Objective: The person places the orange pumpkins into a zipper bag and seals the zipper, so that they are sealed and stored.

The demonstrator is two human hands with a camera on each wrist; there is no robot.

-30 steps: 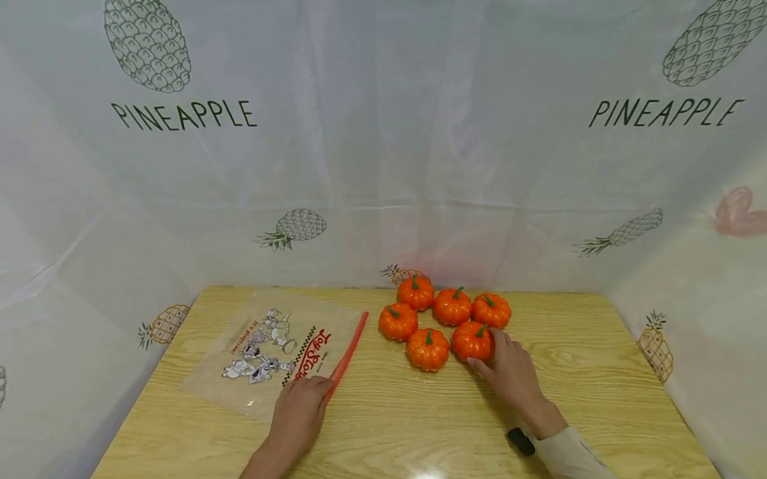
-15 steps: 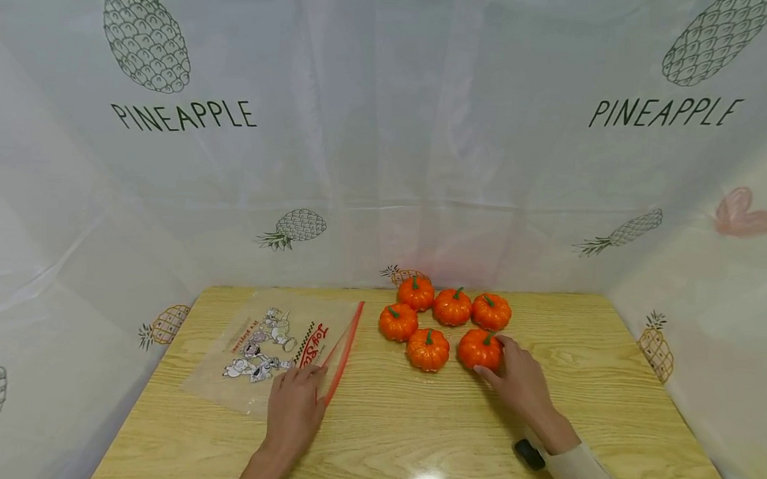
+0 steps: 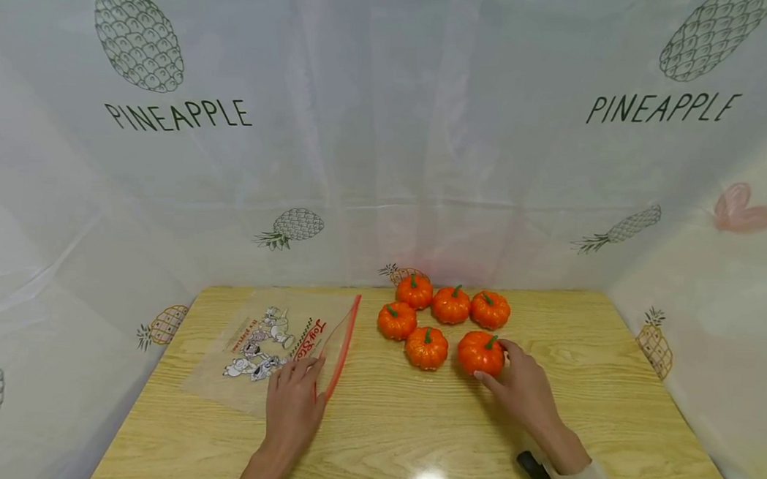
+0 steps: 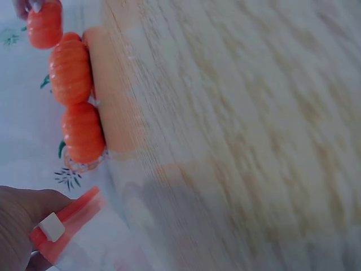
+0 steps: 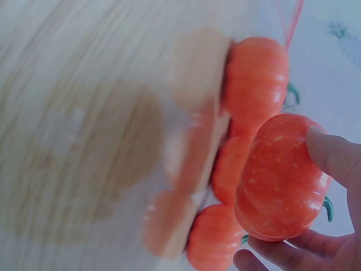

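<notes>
My right hand grips a small orange toy pumpkin with a green stem, thumb on one side and fingers on the other. The right wrist view shows this pumpkin held up off the table. A clear zip bag with cartoon print and a red zip edge lies flat at the left. My left hand is at the near end of that edge, where the bag's mouth gapes slightly. In the left wrist view, the thumb and fingers pinch the red edge beside a white slider.
Several more toy pumpkins stand in a group at the table's back middle, between bag and right hand. The wood-grain table ends at a white curtain printed with pineapples, which also runs along both sides.
My right hand has drawn its pumpkin away from the group, toward me and slightly right, and raised it. The left hand has shifted slightly, and the bag's mouth has parted.
</notes>
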